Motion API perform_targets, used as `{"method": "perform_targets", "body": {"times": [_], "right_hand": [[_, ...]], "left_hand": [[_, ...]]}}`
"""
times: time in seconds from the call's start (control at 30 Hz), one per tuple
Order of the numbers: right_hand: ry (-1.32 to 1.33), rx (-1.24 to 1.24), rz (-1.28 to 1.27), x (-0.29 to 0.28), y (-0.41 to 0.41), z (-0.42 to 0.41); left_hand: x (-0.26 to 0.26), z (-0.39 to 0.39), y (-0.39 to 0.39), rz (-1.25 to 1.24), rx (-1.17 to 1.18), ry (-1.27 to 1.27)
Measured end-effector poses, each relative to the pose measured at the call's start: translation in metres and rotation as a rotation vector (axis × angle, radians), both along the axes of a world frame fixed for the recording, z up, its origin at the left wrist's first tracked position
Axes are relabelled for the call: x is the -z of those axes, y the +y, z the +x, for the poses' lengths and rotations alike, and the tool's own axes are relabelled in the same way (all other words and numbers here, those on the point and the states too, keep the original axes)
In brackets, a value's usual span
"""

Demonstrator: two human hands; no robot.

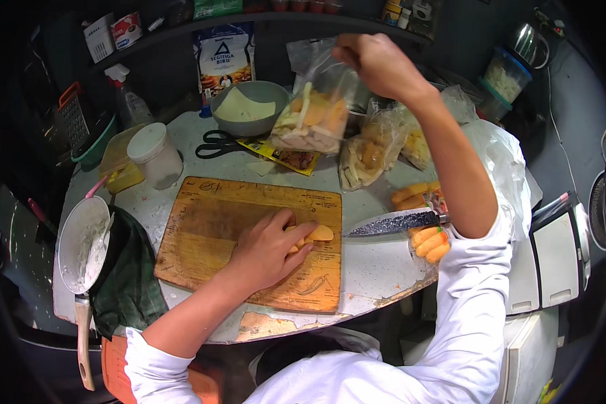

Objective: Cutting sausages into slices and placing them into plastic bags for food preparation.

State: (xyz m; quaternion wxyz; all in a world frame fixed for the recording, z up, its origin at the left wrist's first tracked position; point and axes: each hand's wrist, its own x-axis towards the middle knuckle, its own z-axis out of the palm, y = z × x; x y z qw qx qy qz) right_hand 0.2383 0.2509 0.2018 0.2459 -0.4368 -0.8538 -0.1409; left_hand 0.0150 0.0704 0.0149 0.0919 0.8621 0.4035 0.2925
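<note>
My left hand (270,247) rests on the wooden cutting board (207,267), its fingers gathered over orange sausage slices (322,233). Part of those slices is hidden under the palm and fingers. Raised over the back of the table, my right hand (384,63) grips the top of a clear plastic bag (315,111). Orange slices and pale cut pieces show inside it. To the right of the board lies a kitchen knife (391,223) with a dark speckled blade, its handle hidden by my right forearm. Whole orange sausages (429,245) are beside the knife.
More filled plastic bags (371,151) stand at back right. Black-handled scissors (219,145), a yellow packet (283,156) and a grey bowl (252,113) lie behind the board. At left are a lidded white tub (156,156) and a floury pan (84,247), its handle past the table edge.
</note>
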Motion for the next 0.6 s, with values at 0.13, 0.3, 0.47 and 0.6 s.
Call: {"method": "perform_targets", "body": {"times": [0.13,0.3,0.47,0.6], "right_hand": [[-0.119,0.072,-0.078,0.025,0.032,-0.011],[-0.091,0.19,-0.194,0.037,0.027,-0.008],[-0.125,0.342,-0.306,0.005,-0.021,0.016],[-0.319,0.603,-0.289,0.023,-0.04,0.051]], "left_hand": [[-0.003,0.001,0.0,-0.019,0.001,-0.003],[-0.004,0.003,0.001,-0.018,0.026,-0.012],[-0.001,-0.002,0.0,-0.019,0.018,-0.034],[0.0,-0.001,0.003,-0.03,0.063,-0.052]]}}
